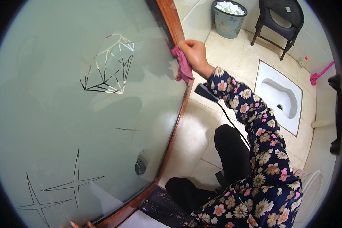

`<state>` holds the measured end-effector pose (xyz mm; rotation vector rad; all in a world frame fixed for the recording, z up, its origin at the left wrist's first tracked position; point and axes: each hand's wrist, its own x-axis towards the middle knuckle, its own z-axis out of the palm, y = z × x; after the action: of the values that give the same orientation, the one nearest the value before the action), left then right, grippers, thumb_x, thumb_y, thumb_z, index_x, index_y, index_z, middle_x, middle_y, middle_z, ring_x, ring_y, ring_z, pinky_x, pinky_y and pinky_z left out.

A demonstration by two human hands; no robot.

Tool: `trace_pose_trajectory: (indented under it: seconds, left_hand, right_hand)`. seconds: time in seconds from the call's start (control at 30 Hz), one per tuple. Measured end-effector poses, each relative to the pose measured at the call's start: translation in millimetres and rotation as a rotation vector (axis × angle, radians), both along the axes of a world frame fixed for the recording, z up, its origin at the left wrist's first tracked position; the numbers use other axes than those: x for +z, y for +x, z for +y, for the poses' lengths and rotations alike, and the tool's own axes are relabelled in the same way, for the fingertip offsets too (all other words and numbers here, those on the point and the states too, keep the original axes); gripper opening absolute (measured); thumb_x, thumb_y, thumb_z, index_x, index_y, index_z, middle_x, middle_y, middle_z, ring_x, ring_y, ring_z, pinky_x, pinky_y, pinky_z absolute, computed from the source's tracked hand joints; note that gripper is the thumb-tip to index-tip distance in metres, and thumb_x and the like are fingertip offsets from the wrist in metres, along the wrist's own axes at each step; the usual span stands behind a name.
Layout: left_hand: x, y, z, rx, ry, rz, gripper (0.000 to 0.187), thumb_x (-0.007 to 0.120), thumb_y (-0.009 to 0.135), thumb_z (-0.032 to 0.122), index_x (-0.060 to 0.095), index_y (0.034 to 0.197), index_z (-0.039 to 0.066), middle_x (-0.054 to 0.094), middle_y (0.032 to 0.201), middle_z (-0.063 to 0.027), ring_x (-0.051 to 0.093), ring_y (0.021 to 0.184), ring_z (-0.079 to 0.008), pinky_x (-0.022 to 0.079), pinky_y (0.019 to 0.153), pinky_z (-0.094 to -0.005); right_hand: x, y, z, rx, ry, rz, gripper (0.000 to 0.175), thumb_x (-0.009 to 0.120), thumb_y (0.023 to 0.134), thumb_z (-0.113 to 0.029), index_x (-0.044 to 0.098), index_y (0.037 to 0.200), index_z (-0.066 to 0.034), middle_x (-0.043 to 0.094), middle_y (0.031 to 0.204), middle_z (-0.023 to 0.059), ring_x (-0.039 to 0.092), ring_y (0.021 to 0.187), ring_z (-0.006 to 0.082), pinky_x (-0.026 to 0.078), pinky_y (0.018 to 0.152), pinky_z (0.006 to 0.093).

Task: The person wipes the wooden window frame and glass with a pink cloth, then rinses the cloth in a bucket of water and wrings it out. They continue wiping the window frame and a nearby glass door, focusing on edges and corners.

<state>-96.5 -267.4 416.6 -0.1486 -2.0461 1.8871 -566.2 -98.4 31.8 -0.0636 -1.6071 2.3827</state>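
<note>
A frosted glass panel in a reddish-brown wooden frame fills the left of the view. Geometric line patterns and four-pointed stars mark the glass. My right hand holds a crumpled pink cloth against the frame where it meets the glass. Only the fingertips of my left hand show, at the bottom edge beside the lower frame; the rest of that hand is out of view. A black device with a cable is at my right wrist, below the floral sleeve.
A white squat toilet is set into the tiled floor on the right. Behind it stand a dark chair with a holed seat and a bin full of white paper. A pink brush and small bottle are by the wall.
</note>
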Motion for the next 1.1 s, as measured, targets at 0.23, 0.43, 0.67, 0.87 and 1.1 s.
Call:
trace_pose_trajectory:
  seconds: [0.23, 0.43, 0.67, 0.87, 1.1]
  left_hand:
    - [-26, -9, -20, 0.043, 0.043, -0.022, 0.058, 0.043, 0.092, 0.054, 0.054, 0.130, 0.012, 0.040, 0.140, -0.0227, 0.038, 0.129, -0.0413, 0.030, 0.099, -0.0489]
    - [-25, -20, -23, 0.052, 0.014, -0.021, 0.056, 0.043, 0.092, 0.055, 0.054, 0.130, 0.015, 0.042, 0.139, -0.0213, 0.039, 0.128, -0.0393, 0.032, 0.098, -0.0477]
    - [-12, -6, 3, -0.003, 0.001, 0.042, 0.058, 0.042, 0.092, 0.055, 0.052, 0.132, 0.013, 0.040, 0.141, -0.0211, 0.037, 0.130, -0.0389, 0.030, 0.099, -0.0474]
    - [-5, -16, -11, -0.018, 0.036, -0.008, 0.054, 0.043, 0.093, 0.052, 0.053, 0.131, 0.015, 0.039, 0.142, -0.0202, 0.036, 0.131, -0.0385, 0.032, 0.098, -0.0474]
    - [-32, -33, -42, -0.005, 0.103, -0.015, 0.048, 0.045, 0.094, 0.046, 0.051, 0.132, 0.016, 0.038, 0.143, -0.0161, 0.034, 0.133, -0.0372, 0.030, 0.101, -0.0474]
  right_hand:
    - [119, -44, 29, 0.081, -0.091, 0.355, 0.018, 0.056, 0.089, -0.015, 0.064, 0.088, 0.0006, 0.063, 0.079, 0.0038, 0.057, 0.067, 0.0103, 0.046, 0.056, 0.0249]
    - [185, -56, 37, -0.121, -0.099, 0.884, 0.016, 0.058, 0.090, -0.013, 0.060, 0.099, -0.0003, 0.065, 0.082, 0.0074, 0.061, 0.072, 0.0119, 0.049, 0.063, 0.0251]
    - [102, -35, 2, -0.534, 0.199, 0.782, 0.017, 0.065, 0.081, -0.013, 0.063, 0.094, -0.0026, 0.063, 0.077, 0.0144, 0.063, 0.068, 0.0252, 0.049, 0.061, 0.0311]
    - [-8, 13, -29, -0.240, 0.241, 0.416, 0.014, 0.062, 0.082, -0.007, 0.060, 0.095, -0.0036, 0.061, 0.083, 0.0160, 0.061, 0.075, 0.0313, 0.048, 0.065, 0.0344]
    - [-9, 32, 19, 0.795, -0.762, 0.026, 0.028, 0.056, 0.090, -0.014, 0.056, 0.115, -0.0020, 0.062, 0.087, 0.0066, 0.055, 0.061, 0.0133, 0.047, 0.057, 0.0253]
